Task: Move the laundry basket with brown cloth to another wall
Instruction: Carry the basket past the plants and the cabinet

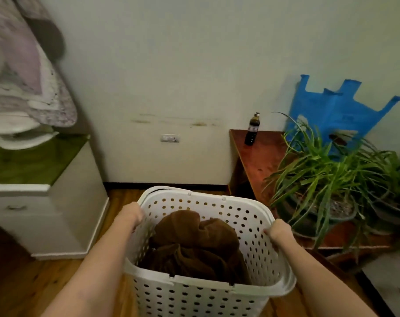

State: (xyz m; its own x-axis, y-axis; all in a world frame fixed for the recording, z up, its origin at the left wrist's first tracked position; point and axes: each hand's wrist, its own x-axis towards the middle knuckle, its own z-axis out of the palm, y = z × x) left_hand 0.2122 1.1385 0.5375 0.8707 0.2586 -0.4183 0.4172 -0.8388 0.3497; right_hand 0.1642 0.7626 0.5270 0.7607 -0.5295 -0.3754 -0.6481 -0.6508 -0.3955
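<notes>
A white perforated laundry basket point(217, 298) is right in front of me, low in the head view. A crumpled brown cloth point(194, 243) lies inside it. My left hand point(131, 215) grips the basket's left rim. My right hand point(278, 231) grips its right rim. The basket sits close to a pale wall point(171, 76) with a dark skirting; I cannot tell whether its base touches the wooden floor.
A white cabinet point(64, 213) with a green top and piled bedding stands at the left. A low red-brown table point(258, 156) at the right holds a dark bottle point(251, 129), a leafy potted plant point(331, 179) and a blue plastic bag point(336, 110). A wall socket point(170, 138) faces me.
</notes>
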